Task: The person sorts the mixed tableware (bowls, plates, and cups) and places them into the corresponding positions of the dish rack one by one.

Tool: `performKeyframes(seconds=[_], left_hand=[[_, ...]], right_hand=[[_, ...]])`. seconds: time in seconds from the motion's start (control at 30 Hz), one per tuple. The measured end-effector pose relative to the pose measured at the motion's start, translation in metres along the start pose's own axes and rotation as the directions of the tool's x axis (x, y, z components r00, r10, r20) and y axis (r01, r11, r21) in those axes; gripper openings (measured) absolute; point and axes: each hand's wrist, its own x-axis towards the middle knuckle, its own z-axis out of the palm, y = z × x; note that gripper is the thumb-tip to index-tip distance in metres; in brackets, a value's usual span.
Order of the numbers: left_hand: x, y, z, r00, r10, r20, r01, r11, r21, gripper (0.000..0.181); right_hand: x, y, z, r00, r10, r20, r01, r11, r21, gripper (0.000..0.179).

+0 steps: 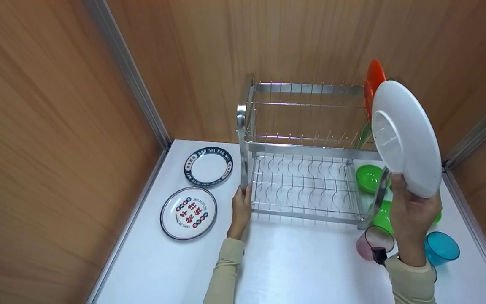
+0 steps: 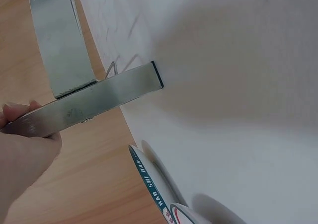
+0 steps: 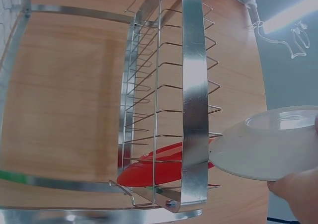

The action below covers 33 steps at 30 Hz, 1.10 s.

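Observation:
A two-tier metal dish rack (image 1: 310, 150) stands against the back wall. My left hand (image 1: 241, 207) grips its left side frame, with the thumb and fingers around the flat metal bar (image 2: 79, 107) in the left wrist view. Raised at the rack's right end, my right hand (image 1: 416, 215) holds a white plate (image 1: 420, 139) by its lower rim. The plate is tilted on edge, with its footed underside toward the left. In the right wrist view the plate (image 3: 268, 149) is beside the upper tier's front bar. A red plate (image 3: 149, 173) stands upright in that tier at the right end.
Two patterned plates (image 1: 166, 223) lie on the white table left of the rack. At the right are a green bowl (image 1: 368, 177), other green dishes (image 1: 383, 217), a pink cup (image 1: 365, 245) and a blue cup (image 1: 441, 249). Wooden walls (image 1: 209, 63) enclose the table.

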Motion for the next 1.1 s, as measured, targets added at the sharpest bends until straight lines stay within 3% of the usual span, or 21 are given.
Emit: performKeyframes(seconds=[0.3,0.53,0.93,1.1], left_hand=[[0.000,-0.001,0.001,1.000,0.006,0.014,-0.006,1.000,-0.006,0.029],[-0.001,-0.003,0.003,1.000,0.012,0.014,-0.012,1.000,-0.013,0.024],[-0.001,-0.004,0.004,1.000,0.009,0.009,-0.009,1.000,-0.013,0.030],[-0.001,-0.004,0.003,1.000,0.008,-0.002,-0.008,1.000,-0.017,0.028]], right_hand=[[0.011,-0.001,0.001,1.000,0.013,-0.022,-0.015,0.997,-0.075,0.046],[0.023,-0.003,0.009,1.000,0.018,-0.005,-0.018,0.999,0.027,0.053],[0.040,-0.004,0.018,1.000,0.023,-0.004,-0.023,0.995,0.094,0.057],[0.042,-0.004,0.020,0.999,0.042,0.022,-0.043,0.997,0.071,0.058]])
